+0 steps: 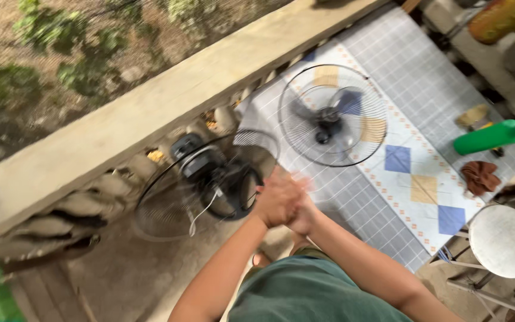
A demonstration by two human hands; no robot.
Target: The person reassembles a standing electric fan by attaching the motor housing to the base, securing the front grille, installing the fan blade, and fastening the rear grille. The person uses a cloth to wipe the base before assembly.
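My left hand [274,201] and my right hand [303,210] are pressed together in front of my chest, blurred by motion. Nothing shows between them. Just beyond them on the floor lies a black fan motor [213,173] fixed inside a round wire rear guard [168,209]. Farther right, a second wire guard [332,115] with dark fan blades [326,117] in it rests on the tiled floor [406,71]. Neither hand touches either fan part.
A concrete railing [120,119] on balusters runs across the left, with plants beyond it. On the right are a green bottle [489,136], a brown rag [479,176] and a round white stool [503,240]. My green shirt [311,292] fills the bottom.
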